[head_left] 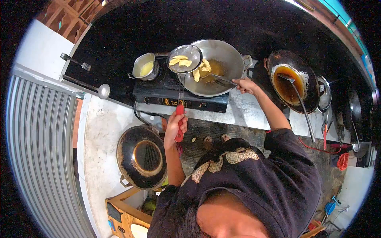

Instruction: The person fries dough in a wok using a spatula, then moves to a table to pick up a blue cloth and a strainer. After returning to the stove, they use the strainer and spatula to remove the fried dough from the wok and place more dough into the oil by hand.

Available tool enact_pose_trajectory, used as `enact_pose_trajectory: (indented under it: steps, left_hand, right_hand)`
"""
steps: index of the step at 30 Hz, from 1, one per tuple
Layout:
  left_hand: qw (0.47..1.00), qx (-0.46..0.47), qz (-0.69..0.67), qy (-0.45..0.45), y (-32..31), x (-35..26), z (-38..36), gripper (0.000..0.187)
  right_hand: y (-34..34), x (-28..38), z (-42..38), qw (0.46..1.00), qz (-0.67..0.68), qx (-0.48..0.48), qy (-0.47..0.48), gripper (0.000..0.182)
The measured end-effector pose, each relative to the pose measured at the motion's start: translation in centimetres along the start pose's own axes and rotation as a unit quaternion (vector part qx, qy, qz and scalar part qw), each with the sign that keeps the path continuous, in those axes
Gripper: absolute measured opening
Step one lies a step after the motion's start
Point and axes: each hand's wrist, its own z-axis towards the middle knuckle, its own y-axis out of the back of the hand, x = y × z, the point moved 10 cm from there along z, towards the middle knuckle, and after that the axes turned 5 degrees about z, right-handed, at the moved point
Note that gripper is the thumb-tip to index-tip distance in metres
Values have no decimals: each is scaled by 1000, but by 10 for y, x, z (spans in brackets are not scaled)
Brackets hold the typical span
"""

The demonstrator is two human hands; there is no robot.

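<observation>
Strainer (189, 52) in left fingers (183, 123), yellow pieces (184, 63) beyond, utensil (223, 79) in right fingers (240, 83)

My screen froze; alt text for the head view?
The left hand holds a red-handled strainer of yellow pieces over the edge of a steel wok; the right hand holds a metal utensil in it. At right, a dark pan contains brown liquid.

Wok (228, 51): smooth, shiny silver metal. At wok's left edge: strainer (185, 50), fine metal mesh; handle (179, 135), red, plastic-looking. Beneath wok: stove (215, 104), glossy black front. Right of wok: dark pan (284, 59), rough, crusted metal.
</observation>
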Motion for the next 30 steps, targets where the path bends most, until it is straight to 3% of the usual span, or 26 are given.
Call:
enact_pose_trajectory:
  steps: [9,18,22,30]
  left_hand:
    - [1000,-5,-2,-1,4,0,1,24]
    - [1000,-12,1,-1,3,-11,4,22]
    - [1000,-14,7,0,3,-12,8,21]
    - [1000,-25,13,-12,2,-13,12,25]
  right_hand:
    - [-3,-3,-1,994,-17,-45,96,30]
    - [-3,-7,-58,937,-227,-129,233,35]
    - [-13,-2,-85,921,-296,-152,204,31]
    - [-37,12,-121,895,-309,-177,270,29]
